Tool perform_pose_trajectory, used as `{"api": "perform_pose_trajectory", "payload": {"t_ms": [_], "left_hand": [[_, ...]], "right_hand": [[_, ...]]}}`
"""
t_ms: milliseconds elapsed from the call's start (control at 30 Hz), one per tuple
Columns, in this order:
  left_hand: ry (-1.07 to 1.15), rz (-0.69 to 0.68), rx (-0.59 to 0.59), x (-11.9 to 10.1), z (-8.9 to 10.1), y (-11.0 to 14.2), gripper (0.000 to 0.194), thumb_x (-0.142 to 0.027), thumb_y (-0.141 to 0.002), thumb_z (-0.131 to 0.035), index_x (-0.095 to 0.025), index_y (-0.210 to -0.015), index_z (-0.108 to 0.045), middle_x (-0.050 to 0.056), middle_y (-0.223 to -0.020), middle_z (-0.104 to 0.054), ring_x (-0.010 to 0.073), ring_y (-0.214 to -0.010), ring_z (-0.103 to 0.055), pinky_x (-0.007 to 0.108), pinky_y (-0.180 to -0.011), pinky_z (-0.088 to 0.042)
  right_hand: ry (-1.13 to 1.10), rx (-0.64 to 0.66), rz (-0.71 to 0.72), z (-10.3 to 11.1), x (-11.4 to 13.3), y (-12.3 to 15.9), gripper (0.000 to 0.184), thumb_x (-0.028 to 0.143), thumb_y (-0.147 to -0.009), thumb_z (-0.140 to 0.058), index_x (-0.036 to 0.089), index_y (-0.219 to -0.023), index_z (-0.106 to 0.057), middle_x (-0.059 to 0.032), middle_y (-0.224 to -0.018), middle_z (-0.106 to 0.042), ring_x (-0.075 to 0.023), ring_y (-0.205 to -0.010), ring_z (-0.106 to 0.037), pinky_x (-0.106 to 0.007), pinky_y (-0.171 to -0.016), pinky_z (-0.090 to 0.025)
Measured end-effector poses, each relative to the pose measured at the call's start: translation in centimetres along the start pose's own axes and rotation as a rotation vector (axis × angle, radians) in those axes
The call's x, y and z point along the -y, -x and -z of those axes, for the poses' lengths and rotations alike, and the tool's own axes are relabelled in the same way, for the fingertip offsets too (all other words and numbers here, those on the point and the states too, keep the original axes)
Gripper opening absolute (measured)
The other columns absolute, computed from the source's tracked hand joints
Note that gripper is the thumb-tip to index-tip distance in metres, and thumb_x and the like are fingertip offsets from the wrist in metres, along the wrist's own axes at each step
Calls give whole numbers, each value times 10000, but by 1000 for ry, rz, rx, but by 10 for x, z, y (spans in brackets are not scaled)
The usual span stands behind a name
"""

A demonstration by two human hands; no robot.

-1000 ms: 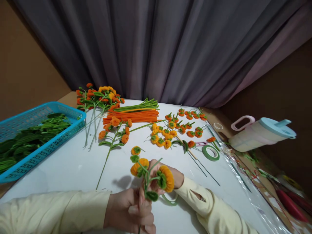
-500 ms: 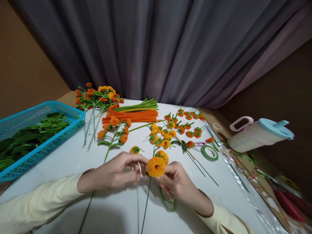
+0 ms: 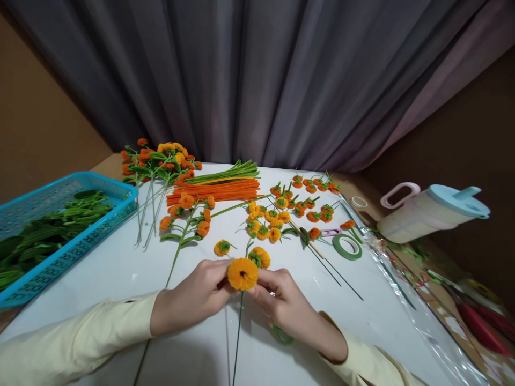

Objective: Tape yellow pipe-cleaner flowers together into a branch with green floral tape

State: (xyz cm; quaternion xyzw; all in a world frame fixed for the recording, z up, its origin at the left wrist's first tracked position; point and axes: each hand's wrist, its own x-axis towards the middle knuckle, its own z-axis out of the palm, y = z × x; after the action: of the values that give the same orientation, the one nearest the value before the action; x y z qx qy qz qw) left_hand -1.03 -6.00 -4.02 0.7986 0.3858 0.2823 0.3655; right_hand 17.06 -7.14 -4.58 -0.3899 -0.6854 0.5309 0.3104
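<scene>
While left hand [image 3: 193,295] and right hand [image 3: 292,308] pinch the yellow-flowered stem [image 3: 242,274] between them | made up: leafy orange-flowered stem [image 3: 187,201] beyond left hand | unattached: loose blooms [image 3: 274,235] beyond right hand.

White worktop [image 3: 193,354]: orange stems [image 3: 217,192], green stems [image 3: 225,172], yellow flowers [image 3: 263,221], orange flowers [image 3: 314,215], green tape roll [image 3: 347,247], blue basket [image 3: 116,212] at left edge.

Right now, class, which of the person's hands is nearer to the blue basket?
Left. The left hand is to the right of the blue basket; the right hand is farther right, past the large yellow flower.
</scene>
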Motion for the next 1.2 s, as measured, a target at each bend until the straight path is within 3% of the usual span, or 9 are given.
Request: {"api": "perform_pose_trajectory", "payload": {"t_ms": [200,400,567,700,1000,1200], "left_hand": [[-39,-37,71,0,2,-1,203,-126,-834,-423,-191,-658,-502,-20,-585,-445,115,-517,-384,207,-517,-297],[86,-13,70,7,-2,-5,206,-151,-816,-402,-201,-624,-459,-6,-594,-467,129,-540,-391,220,-537,-306],[102,-46,80,2,2,-8,218,-164,-775,-446,-213,-569,-394,-23,-542,-388,126,-501,-328,232,-507,-257],[135,-50,124,-2,8,-9,277,-168,-762,-473,-220,-538,-318,-33,-525,-341,119,-477,-296,243,-495,-225],[224,10,132,2,6,-10,299,-186,-726,-522,-219,-507,-320,-36,-514,-318,118,-474,-270,256,-501,-206],[188,-80,175,11,5,-12,259,-173,-769,-443,-209,-544,-322,-30,-539,-349,119,-497,-305,246,-522,-244]], "right_hand": [[32,64,20,5,0,-1,305,195,-836,-439,191,-545,-347,65,-437,-305,-84,-448,-270,-215,-454,-216],[84,62,80,2,0,-1,281,219,-848,-466,183,-582,-381,66,-496,-295,-77,-461,-253,-206,-458,-236],[-131,248,-34,8,-6,-1,377,392,-919,-440,189,-604,-411,71,-425,-377,-70,-379,-354,-189,-409,-282],[-195,332,-16,13,-12,-3,431,467,-900,-482,181,-584,-415,56,-454,-421,-68,-384,-390,-186,-396,-300],[-319,242,-77,2,-17,-3,469,539,-832,-552,178,-562,-425,70,-424,-392,-62,-367,-364,-195,-381,-290],[-525,242,-192,-4,-25,-3,411,500,-777,-644,158,-600,-500,89,-382,-379,-57,-333,-365,-184,-352,-289]]}}
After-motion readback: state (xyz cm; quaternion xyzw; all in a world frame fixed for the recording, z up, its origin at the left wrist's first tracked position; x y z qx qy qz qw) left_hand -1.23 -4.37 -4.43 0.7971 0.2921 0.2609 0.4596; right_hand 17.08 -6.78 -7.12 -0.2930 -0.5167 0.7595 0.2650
